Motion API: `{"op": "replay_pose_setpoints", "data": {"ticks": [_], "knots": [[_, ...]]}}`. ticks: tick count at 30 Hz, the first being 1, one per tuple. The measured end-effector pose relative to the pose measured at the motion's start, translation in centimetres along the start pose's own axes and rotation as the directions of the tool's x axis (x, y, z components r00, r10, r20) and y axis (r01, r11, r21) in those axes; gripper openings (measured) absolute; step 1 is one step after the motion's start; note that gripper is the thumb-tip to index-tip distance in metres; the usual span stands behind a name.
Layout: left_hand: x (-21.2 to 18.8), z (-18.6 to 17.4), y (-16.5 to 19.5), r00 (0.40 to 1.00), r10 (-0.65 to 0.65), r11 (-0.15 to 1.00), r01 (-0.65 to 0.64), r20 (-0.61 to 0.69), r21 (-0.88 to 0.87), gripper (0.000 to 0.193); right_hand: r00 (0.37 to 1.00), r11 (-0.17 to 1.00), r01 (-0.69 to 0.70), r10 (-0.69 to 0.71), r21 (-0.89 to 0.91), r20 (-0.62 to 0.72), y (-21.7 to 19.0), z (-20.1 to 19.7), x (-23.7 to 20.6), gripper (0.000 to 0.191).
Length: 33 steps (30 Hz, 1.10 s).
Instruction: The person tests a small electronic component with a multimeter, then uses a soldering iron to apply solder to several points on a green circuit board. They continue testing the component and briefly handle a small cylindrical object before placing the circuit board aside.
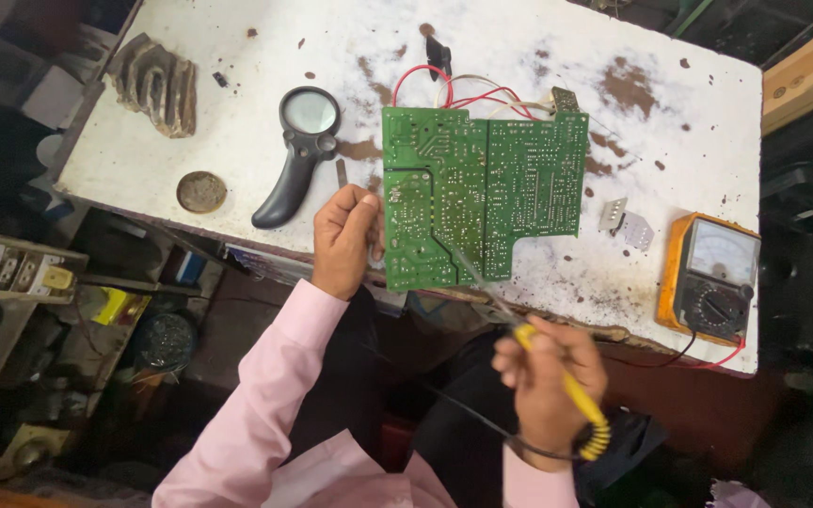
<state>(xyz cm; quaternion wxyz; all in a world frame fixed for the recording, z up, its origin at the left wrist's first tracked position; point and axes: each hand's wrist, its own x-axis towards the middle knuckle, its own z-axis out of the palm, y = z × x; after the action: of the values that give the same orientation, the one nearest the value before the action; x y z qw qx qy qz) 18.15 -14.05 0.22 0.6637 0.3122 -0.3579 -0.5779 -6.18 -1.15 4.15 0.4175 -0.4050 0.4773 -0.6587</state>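
1. Green circuit board (484, 193) is lying solder side up on the white surface (237, 141), near its front edge, red and white wires (463, 92) trailing off the far side.
2. Left hand (342, 240) is pinching the board's left edge, fingers clamped on it.
3. Right hand (548, 381) is gripping a yellow soldering iron (557, 372), fingers wrapped round the handle, tip resting over the board's lower middle.
4. Step looks like working a joint; next move probably needs a steady board and exact tip placement.
5. Magnifying glass (298, 150) is sitting left, orange meter (715, 277) right.
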Motion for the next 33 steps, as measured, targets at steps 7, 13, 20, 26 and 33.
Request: {"op": "replay_pose_setpoints", "data": {"ticks": [7,13,20,26,33], "knots": [[-0.1,0.5,1.0,1.0,0.001,1.0,-0.001,0.004,0.009,0.021,0.979,0.932,0.138,-0.078,-0.334,0.187,-2.5,7.5,1.5,0.014],[-0.1,0.7,1.4,1.0,0.011,1.0,-0.011,0.008,0.018,0.021,0.985,0.911,0.086,-0.017,-0.403,0.173,-3.3,8.5,2.3,0.013],[-0.2,0.8,1.4,1.0,0.027,0.999,-0.027,0.005,0.023,0.02,0.974,0.897,0.164,-0.082,-0.411,0.209,-3.6,8.9,2.2,0.013],[-0.2,0.8,1.4,0.999,0.036,0.999,-0.036,0.016,0.002,0.02,0.977,0.889,0.145,-0.059,-0.435,0.204,-3.6,8.7,2.2,0.012],[-0.3,0.8,1.5,0.999,0.035,0.999,-0.035,0.01,0.004,0.019,0.991,0.981,0.013,0.013,-0.194,0.131,-2.6,7.4,2.7,0.013]]}}
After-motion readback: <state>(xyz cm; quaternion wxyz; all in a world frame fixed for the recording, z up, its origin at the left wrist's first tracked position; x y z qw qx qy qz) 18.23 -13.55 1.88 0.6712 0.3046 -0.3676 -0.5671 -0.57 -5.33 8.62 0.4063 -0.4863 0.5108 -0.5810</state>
